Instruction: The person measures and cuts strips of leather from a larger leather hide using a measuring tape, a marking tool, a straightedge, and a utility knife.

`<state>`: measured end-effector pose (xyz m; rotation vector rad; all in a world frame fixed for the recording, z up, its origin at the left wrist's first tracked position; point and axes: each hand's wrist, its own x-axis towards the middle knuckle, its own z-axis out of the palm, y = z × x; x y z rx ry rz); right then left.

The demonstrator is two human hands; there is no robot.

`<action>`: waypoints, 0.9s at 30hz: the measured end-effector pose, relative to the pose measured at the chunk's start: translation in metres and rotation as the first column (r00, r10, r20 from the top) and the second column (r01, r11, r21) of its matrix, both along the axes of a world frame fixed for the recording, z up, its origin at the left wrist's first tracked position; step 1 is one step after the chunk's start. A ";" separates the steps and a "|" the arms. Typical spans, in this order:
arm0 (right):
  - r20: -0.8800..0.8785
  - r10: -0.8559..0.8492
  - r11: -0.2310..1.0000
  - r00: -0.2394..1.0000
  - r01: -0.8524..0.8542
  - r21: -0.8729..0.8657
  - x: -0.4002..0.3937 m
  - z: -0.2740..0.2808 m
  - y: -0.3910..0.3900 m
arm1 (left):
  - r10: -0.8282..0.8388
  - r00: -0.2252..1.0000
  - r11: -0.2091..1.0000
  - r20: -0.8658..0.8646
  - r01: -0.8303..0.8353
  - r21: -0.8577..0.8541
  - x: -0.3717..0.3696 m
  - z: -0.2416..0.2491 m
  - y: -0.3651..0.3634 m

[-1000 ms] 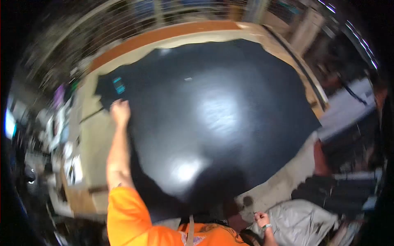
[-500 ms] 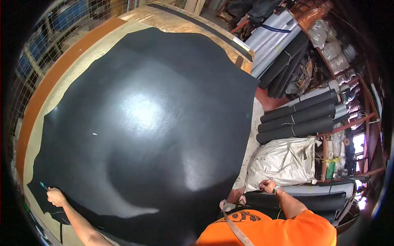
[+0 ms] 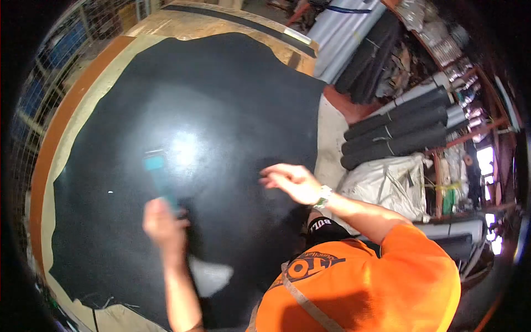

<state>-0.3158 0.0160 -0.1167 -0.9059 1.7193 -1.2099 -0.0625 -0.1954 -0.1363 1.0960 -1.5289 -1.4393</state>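
A large black sheet (image 3: 232, 105) with wavy edges, probably leather, covers most of the table. My left hand (image 3: 165, 224) is closed on a teal tool (image 3: 156, 163), held above the sheet; motion smears both, so the tool's kind cannot be made out. My right hand (image 3: 292, 181), with a watch (image 3: 323, 197) at its wrist, is held over the right part of the sheet, fingers stretched out and holding nothing. A small white mark (image 3: 110, 192) shows on the sheet's left side.
Dark rolls (image 3: 395, 130) and a white sack (image 3: 387, 185) lie to the right. Silvery rolls (image 3: 345, 39) stand at the upper right. Wire mesh (image 3: 83, 33) runs along the upper left. A dark strip (image 3: 232, 19) crosses the table's far end.
My left hand has moved from the sheet's lower left edge toward the middle with the teal tool. My right hand has come left from beside the sack to over the sheet.
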 end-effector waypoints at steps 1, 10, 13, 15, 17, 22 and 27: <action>0.068 0.035 0.999 0.997 -0.034 -0.015 0.005 0.003 -0.020 | -0.121 0.991 0.990 -0.060 0.125 0.072 -0.036 -0.010 0.037; -0.106 0.059 0.998 0.993 -0.063 -0.030 -0.214 0.034 -0.112 | -0.062 0.987 0.898 -0.148 0.120 0.423 -0.232 -0.013 0.166; -0.810 0.006 0.996 0.586 -0.074 -0.046 -0.443 -0.041 -0.187 | -0.188 0.974 0.847 0.130 0.094 0.523 -0.219 -0.043 0.254; -0.764 -0.009 0.994 0.645 0.091 0.065 -0.602 -0.108 -0.226 | -0.295 0.888 0.719 0.354 -0.038 0.694 -0.212 -0.042 0.306; -0.914 -0.011 0.926 0.405 0.349 0.144 -0.703 -0.157 -0.258 | -0.181 0.920 0.527 0.349 -0.209 0.824 -0.207 -0.047 0.352; -0.880 0.199 0.856 0.431 0.362 0.371 -0.716 -0.165 -0.295 | 0.913 0.400 0.221 -0.077 -0.326 0.919 -0.175 -0.121 0.416; -0.941 0.151 0.944 0.304 0.236 0.228 -0.728 -0.192 -0.311 | 0.987 0.063 0.155 -0.145 -0.552 0.819 -0.152 -0.135 0.393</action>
